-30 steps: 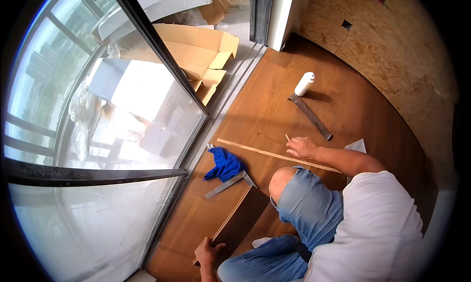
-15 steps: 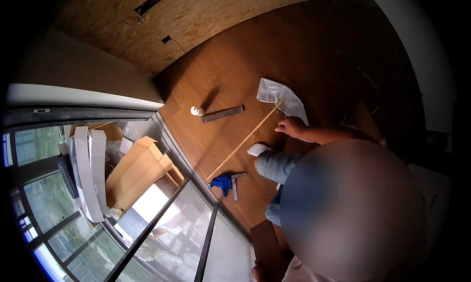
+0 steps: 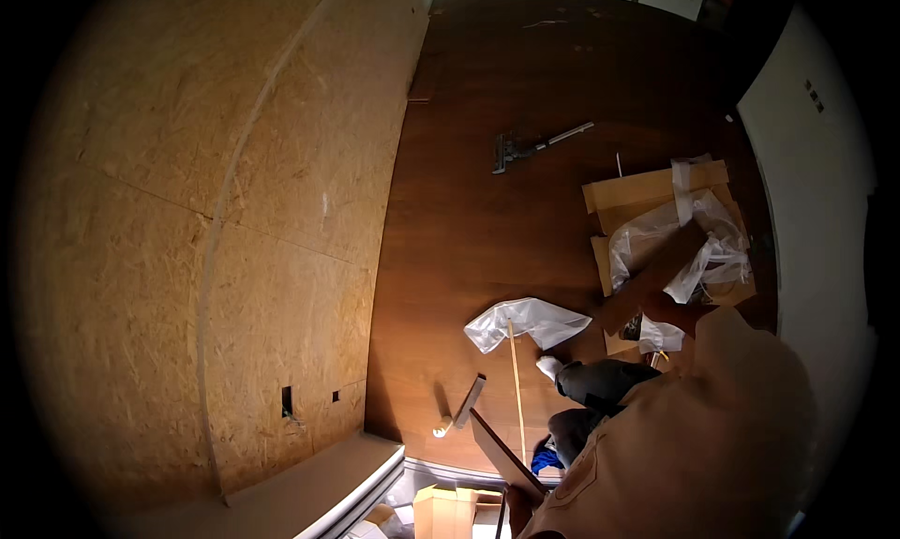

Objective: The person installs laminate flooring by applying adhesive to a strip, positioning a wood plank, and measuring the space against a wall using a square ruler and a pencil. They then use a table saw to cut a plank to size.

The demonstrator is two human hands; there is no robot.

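Note:
At the lower edge my left hand [image 3: 518, 511] is closed on a brown floorboard [image 3: 506, 455], which slants up and left from it. My right hand [image 3: 656, 305], in dim light, is at the lower edge of a second brown floorboard [image 3: 661, 269]. It appears to grip that board, though its fingers are hard to make out. This second board lies at a slant over opened cardboard packaging [image 3: 633, 192] with clear plastic wrap [image 3: 647, 239]. Left of my foot, a thin light wooden strip [image 3: 517, 389] runs up to a crumpled white plastic sheet [image 3: 539, 323].
A short grey bar [image 3: 470, 400] and a small white bottle [image 3: 442, 428] are on the floor near the sill. Blue cloth [image 3: 546, 457] shows beside my leg. Farther off lies a vacuum cleaner head with its tube [image 3: 511, 152]. A chipboard wall [image 3: 281, 164] bounds the left.
My view has swung right, bringing the packaging and vacuum cleaner into sight. My right hand has gone from above the floor near the strip to the second board. My left hand still holds its board.

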